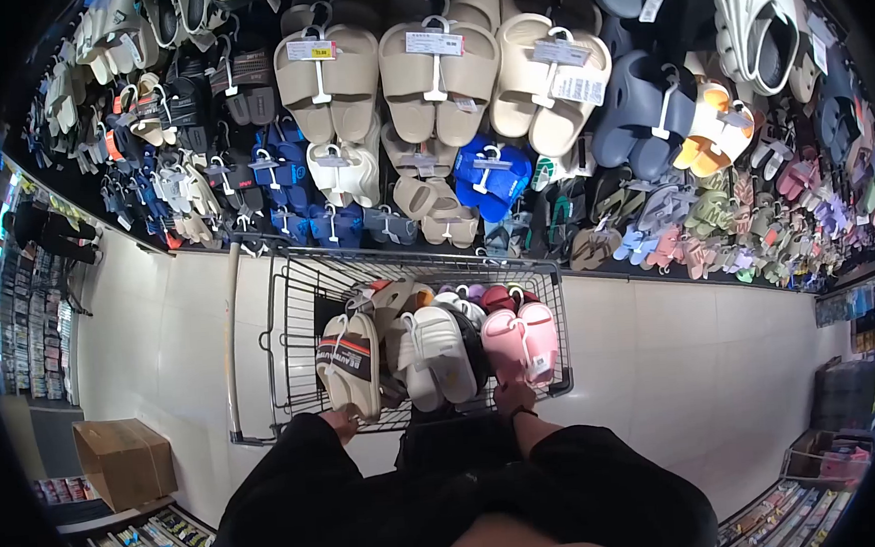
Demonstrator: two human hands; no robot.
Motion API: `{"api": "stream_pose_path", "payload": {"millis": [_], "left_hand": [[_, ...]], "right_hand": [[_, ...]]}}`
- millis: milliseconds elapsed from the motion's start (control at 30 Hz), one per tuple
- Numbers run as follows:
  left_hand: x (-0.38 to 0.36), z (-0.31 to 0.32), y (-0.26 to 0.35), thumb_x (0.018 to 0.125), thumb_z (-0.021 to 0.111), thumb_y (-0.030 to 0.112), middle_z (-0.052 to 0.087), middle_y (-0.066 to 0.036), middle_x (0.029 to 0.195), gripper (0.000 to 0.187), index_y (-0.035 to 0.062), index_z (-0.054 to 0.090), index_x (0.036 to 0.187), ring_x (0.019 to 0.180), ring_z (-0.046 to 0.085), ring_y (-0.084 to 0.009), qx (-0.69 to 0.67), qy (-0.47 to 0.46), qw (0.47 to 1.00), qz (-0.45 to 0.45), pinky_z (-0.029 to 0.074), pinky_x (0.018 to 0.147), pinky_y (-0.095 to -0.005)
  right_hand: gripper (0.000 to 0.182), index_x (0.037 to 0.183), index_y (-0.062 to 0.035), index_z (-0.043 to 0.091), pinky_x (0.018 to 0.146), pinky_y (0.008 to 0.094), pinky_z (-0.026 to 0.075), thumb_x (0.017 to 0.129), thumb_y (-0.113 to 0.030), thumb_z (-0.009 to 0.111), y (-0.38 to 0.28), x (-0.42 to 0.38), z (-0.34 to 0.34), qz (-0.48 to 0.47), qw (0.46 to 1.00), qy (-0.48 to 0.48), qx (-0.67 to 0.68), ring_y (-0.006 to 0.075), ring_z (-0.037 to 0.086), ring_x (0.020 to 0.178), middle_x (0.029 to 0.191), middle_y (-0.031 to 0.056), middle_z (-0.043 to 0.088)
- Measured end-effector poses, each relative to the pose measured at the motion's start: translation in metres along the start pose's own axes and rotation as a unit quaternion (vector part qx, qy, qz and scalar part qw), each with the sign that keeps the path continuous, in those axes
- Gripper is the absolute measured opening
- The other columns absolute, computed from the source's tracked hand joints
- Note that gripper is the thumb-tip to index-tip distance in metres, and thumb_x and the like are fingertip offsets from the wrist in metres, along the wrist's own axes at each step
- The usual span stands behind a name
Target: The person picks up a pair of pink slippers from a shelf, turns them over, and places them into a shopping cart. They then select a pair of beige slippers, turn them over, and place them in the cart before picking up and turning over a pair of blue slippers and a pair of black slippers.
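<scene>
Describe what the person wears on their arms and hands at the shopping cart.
Both arms are covered in loose black long sleeves: the left sleeve reaches down to the wrist, the right sleeve is pushed back to show some forearm. The left hand is bare, without a glove. The right hand is bare too, with a thin dark band at the wrist; whether it is a watch or a bracelet cannot be told.
</scene>
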State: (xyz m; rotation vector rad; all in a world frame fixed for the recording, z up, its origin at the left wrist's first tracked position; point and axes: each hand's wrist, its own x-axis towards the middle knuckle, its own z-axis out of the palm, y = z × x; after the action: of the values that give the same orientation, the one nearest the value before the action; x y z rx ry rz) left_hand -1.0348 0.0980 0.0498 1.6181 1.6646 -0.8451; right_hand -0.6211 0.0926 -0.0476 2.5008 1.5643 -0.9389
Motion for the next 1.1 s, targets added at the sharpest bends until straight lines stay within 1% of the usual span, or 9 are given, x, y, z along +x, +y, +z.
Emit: {"api": "stream_pose_path", "payload": {"millis": [167,300,433,533,633,667,800,967,1100], "left_hand": [[-0.015,0.014,0.017,0.093,0.038,0.034,0.069,-0.020,0.091,0.034,0.0088,0.059,0.103,0.083,0.067,-0.0382,0.028,0.104,0.992,0.063,0.053,0.071,-0.0505],[-0.034,0.005,0.042,0.092,0.038,0.038,0.069,-0.018,0.091,0.035,0.0135,0.058,0.107,0.087,0.067,-0.0360,0.033,0.136,0.990,0.010,0.053,0.075,-0.0478],[-0.037,0.005,0.054,0.090,0.038,0.041,0.069,-0.018,0.093,0.042,0.0104,0.065,0.102,0.088,0.067,-0.0352,-0.004,0.174,0.983,-0.050,0.053,0.077,-0.0462],[-0.009,0.045,0.076,0.089,0.039,0.043,0.070,-0.018,0.089,0.049,0.0067,0.072,0.089,0.085,0.068,-0.0345,-0.076,0.272,0.952,-0.120,0.052,0.076,-0.0453],[-0.010,0.050,0.103,0.088,0.042,0.043,0.070,-0.016,0.082,0.046,0.0078,0.072,0.081,0.081,0.068,-0.0334,-0.076,0.333,0.931,-0.127,0.052,0.073,-0.0447],[-0.027,0.036,0.109,0.088,0.043,0.043,0.070,-0.016,0.082,0.045,0.0079,0.072,0.080,0.080,0.068,-0.0331,-0.078,0.323,0.935,-0.125,0.052,0.073,-0.0446],[-0.023,0.039,0.120,0.085,0.046,0.042,0.070,-0.016,0.081,0.042,0.0083,0.071,0.078,0.078,0.068,-0.0325,-0.088,0.331,0.933,-0.113,0.052,0.070,-0.0446],[-0.017,0.042,0.119,0.089,0.046,0.044,0.069,-0.017,0.076,0.046,0.0081,0.071,0.075,0.073,0.067,-0.0352,-0.053,0.391,0.914,-0.093,0.052,0.069,-0.0465],[-0.013,0.033,0.125,0.086,0.046,0.043,0.069,-0.017,0.080,0.044,0.0076,0.072,0.080,0.076,0.067,-0.0344,-0.058,0.337,0.933,-0.111,0.052,0.071,-0.0460]], "right_hand": [[0.033,0.088,-0.0080,0.071,0.076,0.0468,0.053,0.084,-0.035,0.053,0.021,0.004,-0.002,-0.036,0.997,0.072,0.023,0.0352,0.068,0.082,0.085,0.0173,0.070],[0.032,0.086,-0.0082,0.070,0.073,0.0482,0.053,0.084,-0.035,0.054,0.026,0.008,-0.015,-0.046,0.996,0.070,0.029,0.0368,0.067,0.078,0.082,0.0190,0.068],[0.023,0.093,-0.0075,0.067,0.071,0.0512,0.050,0.082,-0.024,0.057,0.039,-0.007,-0.033,-0.165,0.968,0.146,0.124,0.0380,0.065,0.077,0.080,0.0188,0.067],[0.021,0.088,-0.0063,0.068,0.078,0.0486,0.047,0.080,-0.023,0.058,0.059,-0.010,-0.026,-0.240,0.934,0.249,0.088,0.0361,0.063,0.082,0.082,0.0175,0.066],[0.027,0.092,-0.0030,0.069,0.093,0.0467,0.040,0.082,-0.025,0.057,0.083,-0.008,-0.020,-0.249,0.939,0.235,0.039,0.0329,0.059,0.099,0.089,0.0170,0.067],[0.026,0.082,-0.0020,0.070,0.093,0.0466,0.037,0.081,-0.026,0.059,0.082,-0.016,-0.030,-0.227,0.942,0.240,0.052,0.0321,0.058,0.099,0.087,0.0169,0.067],[0.023,0.068,-0.0070,0.068,0.084,0.0429,0.038,0.079,-0.027,0.065,0.094,-0.010,-0.036,-0.256,0.927,0.257,0.097,0.0293,0.061,0.086,0.075,0.0098,0.067],[0.023,0.074,-0.0121,0.072,0.085,0.0404,0.036,0.079,-0.034,0.064,0.103,-0.005,-0.049,-0.235,0.955,0.166,0.078,0.0263,0.062,0.084,0.078,0.0068,0.068],[0.028,0.077,-0.0126,0.073,0.087,0.0407,0.038,0.080,-0.038,0.063,0.107,0.003,-0.063,-0.231,0.963,0.125,0.062,0.0276,0.063,0.082,0.080,0.0067,0.069]]}}
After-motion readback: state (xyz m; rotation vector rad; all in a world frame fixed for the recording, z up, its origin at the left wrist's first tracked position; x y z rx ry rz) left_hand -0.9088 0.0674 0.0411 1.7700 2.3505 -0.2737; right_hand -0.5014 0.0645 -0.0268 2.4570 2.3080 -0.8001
